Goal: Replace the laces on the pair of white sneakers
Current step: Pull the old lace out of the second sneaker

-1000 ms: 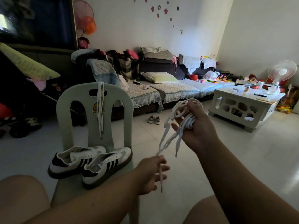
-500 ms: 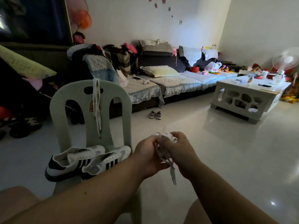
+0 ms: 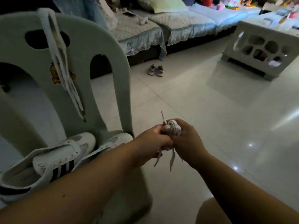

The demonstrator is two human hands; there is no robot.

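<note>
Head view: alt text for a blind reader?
The left hand and right hand grip a bundled white shoelace between them, ends dangling. At left, a pair of white black-striped sneakers sits on a pale green plastic chair, white laces draped over its backrest.

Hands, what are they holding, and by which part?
The left hand and right hand together grip the bundled white lace around its coil; ends dangle below.
</note>
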